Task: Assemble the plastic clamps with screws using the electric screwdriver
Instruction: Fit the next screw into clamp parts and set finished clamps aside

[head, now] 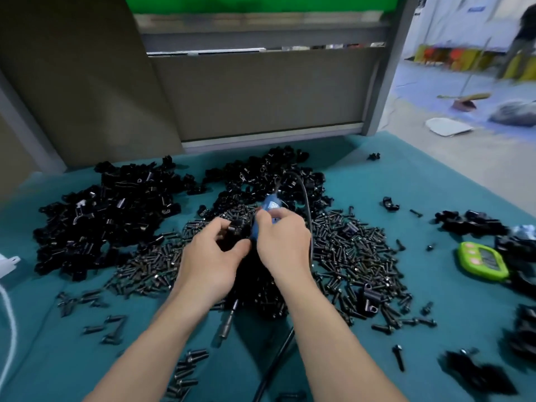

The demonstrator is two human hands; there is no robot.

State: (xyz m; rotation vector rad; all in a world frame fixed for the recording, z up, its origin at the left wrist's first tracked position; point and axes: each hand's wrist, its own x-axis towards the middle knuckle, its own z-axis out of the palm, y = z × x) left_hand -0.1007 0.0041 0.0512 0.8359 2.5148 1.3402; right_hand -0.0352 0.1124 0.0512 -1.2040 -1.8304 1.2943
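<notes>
My left hand pinches a black plastic clamp between thumb and fingers over the middle of the table. Beside it my right hand grips the blue electric screwdriver, its body tilted up and away, its black cable arching off to the right. The tool's tip is hidden behind my fingers next to the clamp. Under both hands lies a wide heap of black screws. Two piles of black clamps sit behind, one at the left and one at the centre back.
The table has a teal cover. A green timer lies at the right, with more black clamps near it. Loose screws scatter toward the front edge. A white cord runs down the left side. A grey partition stands behind.
</notes>
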